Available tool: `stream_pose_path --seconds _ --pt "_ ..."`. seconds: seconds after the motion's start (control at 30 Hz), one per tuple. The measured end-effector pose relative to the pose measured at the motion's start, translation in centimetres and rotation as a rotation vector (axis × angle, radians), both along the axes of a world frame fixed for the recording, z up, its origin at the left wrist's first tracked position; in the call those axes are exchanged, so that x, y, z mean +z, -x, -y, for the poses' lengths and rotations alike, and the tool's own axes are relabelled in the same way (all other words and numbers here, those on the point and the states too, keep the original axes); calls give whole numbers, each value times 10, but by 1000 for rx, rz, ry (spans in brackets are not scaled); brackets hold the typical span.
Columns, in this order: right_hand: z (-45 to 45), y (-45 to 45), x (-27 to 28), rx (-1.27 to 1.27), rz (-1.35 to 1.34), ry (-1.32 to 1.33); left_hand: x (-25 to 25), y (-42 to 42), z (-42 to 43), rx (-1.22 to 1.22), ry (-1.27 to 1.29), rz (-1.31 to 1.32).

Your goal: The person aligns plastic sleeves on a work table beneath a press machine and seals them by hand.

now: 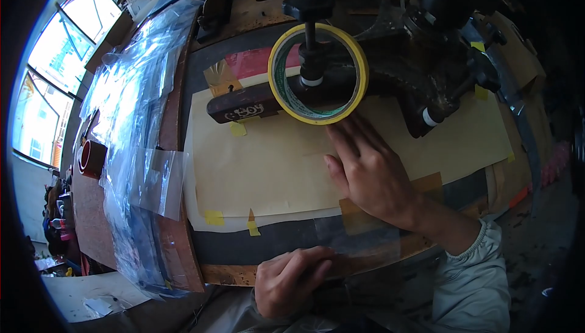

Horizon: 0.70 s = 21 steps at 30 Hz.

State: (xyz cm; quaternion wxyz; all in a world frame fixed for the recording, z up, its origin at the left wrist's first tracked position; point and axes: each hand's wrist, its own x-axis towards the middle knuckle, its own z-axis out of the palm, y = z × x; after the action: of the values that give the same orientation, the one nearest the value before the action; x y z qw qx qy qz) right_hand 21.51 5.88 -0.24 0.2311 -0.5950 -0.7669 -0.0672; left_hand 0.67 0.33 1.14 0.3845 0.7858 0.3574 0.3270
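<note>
Stretched out flat on the cream paper sheet point(262, 168), my right hand point(375, 177) has its fingertips just below a yellow tape roll point(361, 98), which partly hides them. The roll hangs around a black knob's bolt point(311, 37) on a dark metal machine arm point(244, 104). At the wooden front edge of the table, my left hand point(292, 278) is curled closed; whatever it may hold is hidden. Small yellow tape pieces point(214, 217) stick to the paper's edges. A brown tape piece point(359, 217) lies partly under my right wrist.
Clear plastic bags point(137, 126) are heaped along the left side, with a dark red tape roll point(92, 159) beside them. Black clamp knobs point(483, 71) stand on the right of the machine. A wooden board point(253, 13) is at the back, and a window point(61, 53) at the far left.
</note>
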Motion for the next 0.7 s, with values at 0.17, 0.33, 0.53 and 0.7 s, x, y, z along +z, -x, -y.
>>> stream_pose_path --seconds 0.17,0.33,0.53,0.7 --pt "0 0 0 0 -20 -2 1 0 0 4 12 -4" --pt "-1 0 0 -6 -30 0 1 -1 1 15 20 2" --pt "-1 1 0 -20 -19 -17 2 -1 1 28 18 -1" --pt "-1 1 -2 -24 -18 -17 2 0 0 12 18 -13"
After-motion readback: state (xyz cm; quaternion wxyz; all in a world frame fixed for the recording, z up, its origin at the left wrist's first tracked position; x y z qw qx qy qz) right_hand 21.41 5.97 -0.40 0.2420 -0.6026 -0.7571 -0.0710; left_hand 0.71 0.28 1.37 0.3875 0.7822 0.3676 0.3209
